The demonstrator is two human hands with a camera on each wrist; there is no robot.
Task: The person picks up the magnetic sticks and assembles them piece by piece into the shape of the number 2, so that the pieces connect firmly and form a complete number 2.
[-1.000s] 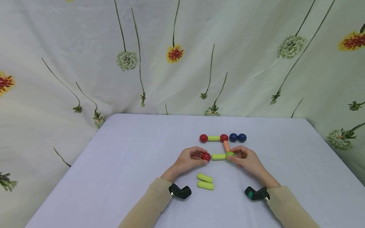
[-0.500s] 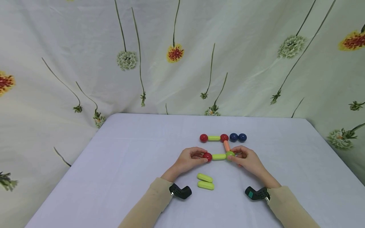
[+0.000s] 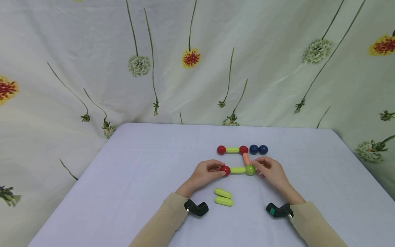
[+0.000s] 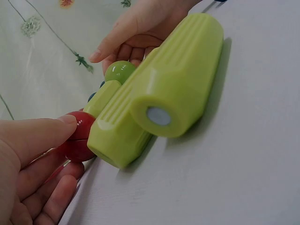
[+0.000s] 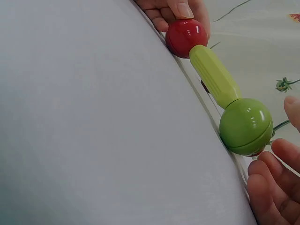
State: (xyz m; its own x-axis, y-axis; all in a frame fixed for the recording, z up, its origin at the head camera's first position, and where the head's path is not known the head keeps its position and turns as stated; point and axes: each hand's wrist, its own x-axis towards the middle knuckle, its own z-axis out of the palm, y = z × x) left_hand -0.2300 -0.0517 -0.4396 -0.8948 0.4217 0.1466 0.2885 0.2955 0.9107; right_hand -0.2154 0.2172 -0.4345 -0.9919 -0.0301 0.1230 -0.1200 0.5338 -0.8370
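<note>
- Pinching the near red ball (image 3: 226,171) between thumb and fingers: left hand (image 3: 205,173).
- Curving loosely just beside the green ball (image 3: 250,170), fingers parted: right hand (image 3: 273,171).
- Linking those balls on the surface (image 3: 154,164): lime rod (image 3: 238,170).
- Running from green ball toward far red ball (image 3: 243,150): orange rod (image 3: 246,158).
- Lying nearer: two loose rods (image 3: 223,201).

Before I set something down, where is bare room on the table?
Bare table stretches left of the left hand and right of the right hand. Crowded between the hands and beyond: ball-and-rod chain, two blue balls; two loose green rods lie nearer the person.
</note>
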